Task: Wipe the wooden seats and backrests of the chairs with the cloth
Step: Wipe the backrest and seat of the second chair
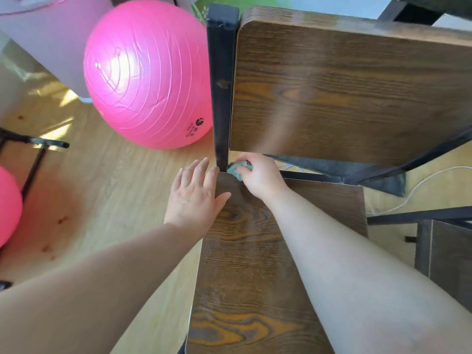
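I look straight down on a dark wooden chair. Its seat (255, 264) runs from the bottom edge up to the middle, and its wooden backrest (344, 93) fills the upper right, held by a black metal post (221, 98). My right hand (260, 176) is closed on a small crumpled green cloth (236, 169), pressed into the seat's back left corner at the foot of the post. My left hand (195, 198) lies flat with fingers spread, its thumb on the seat's left edge.
A big pink exercise ball (148, 75) sits on the light wood floor left of the post. Another pink ball (7, 203) and a black metal frame (33, 154) are at the far left. A white cable (419, 185) and a second chair (449, 259) lie to the right.
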`<action>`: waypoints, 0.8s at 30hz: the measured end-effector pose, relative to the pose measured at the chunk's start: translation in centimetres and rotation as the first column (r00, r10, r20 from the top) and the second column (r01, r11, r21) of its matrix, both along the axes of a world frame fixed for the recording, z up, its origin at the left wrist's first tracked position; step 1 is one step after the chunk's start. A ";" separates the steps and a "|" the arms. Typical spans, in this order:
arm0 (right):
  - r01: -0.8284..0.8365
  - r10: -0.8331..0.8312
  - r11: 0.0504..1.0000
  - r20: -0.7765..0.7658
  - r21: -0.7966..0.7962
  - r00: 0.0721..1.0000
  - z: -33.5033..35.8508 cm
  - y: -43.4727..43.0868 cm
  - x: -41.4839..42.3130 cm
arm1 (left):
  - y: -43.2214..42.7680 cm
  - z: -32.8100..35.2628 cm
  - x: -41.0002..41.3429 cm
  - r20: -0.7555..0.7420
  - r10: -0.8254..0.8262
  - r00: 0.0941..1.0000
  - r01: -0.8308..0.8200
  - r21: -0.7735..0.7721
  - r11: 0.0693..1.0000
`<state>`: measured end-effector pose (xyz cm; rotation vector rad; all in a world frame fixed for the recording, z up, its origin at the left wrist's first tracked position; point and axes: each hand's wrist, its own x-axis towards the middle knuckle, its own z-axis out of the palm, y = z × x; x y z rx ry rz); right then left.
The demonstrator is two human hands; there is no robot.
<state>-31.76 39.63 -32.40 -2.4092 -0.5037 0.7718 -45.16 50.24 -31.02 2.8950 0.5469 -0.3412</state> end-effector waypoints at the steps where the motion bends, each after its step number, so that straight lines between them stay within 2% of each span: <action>1: -0.021 0.021 1.000 0.027 -0.002 0.999 0.0 -0.2 -0.2 | 0.0 0.0 -0.2 -0.006 -0.008 1.000 0.008 0.002 1.000; 5: -0.044 0.041 0.998 0.077 0.033 0.996 0.0 -0.6 -1.4 | 0.1 0.1 -0.9 -0.012 -0.026 1.000 0.026 0.005 1.000; 9: -0.021 0.018 0.997 0.054 0.069 0.998 -0.3 -1.5 -3.0 | -0.2 0.2 -1.5 -0.039 -0.032 0.999 0.033 0.001 0.999; 13: -0.036 0.034 0.999 0.068 0.028 0.997 -0.5 -2.9 -5.8 | -0.3 0.3 -2.2 -0.060 -0.028 0.998 0.027 -0.013 1.000; 16: -0.031 0.030 0.999 0.024 0.014 0.999 -0.6 -4.0 -7.5 | -0.5 0.4 -2.6 -0.066 -0.028 0.997 0.027 -0.017 0.999; 18: 0.082 -0.080 0.995 -0.028 0.058 0.996 -0.2 -5.0 -7.7 | -0.8 0.3 -2.7 -0.064 -0.027 0.998 0.026 -0.018 1.000; 20: 0.311 -0.308 0.943 -0.041 0.119 0.950 0.4 -6.7 -6.7 | -1.0 0.2 -2.7 -0.067 -0.022 0.998 0.020 -0.024 1.000; 22: 0.518 -0.526 0.844 0.024 0.136 0.850 0.6 -9.1 -4.7 | -1.3 0.0 -2.5 -0.071 -0.014 0.997 0.012 -0.025 1.000; 24: 0.656 -0.663 0.748 0.125 0.097 0.738 0.4 -11.9 -2.4 | -1.6 -0.5 -2.3 -0.075 -0.014 0.997 0.012 -0.027 1.000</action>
